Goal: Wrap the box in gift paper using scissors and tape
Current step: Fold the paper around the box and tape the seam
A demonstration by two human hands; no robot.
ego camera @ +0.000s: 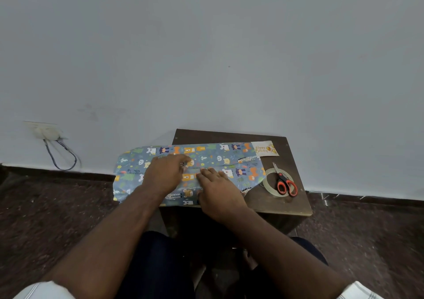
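1. Clearly the gift paper [206, 161] is thin, light and creasable, draped over the table [286, 197]; the box is presumably underneath, unseen.
2. Left hand [164, 173] and right hand [218, 190] press flat, fingers [206, 172] loosely spread.
3. Scissors [285, 184] rest on the tape [268, 184]; lift them by the handles.

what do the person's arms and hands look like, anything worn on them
Both forearms are bare from the hands up to near the elbows. The left hand and right hand wear no gloves, and no watch or bracelet shows at either wrist. At the bottom corners, short white sleeves with thin dark stripes cover the upper arms.
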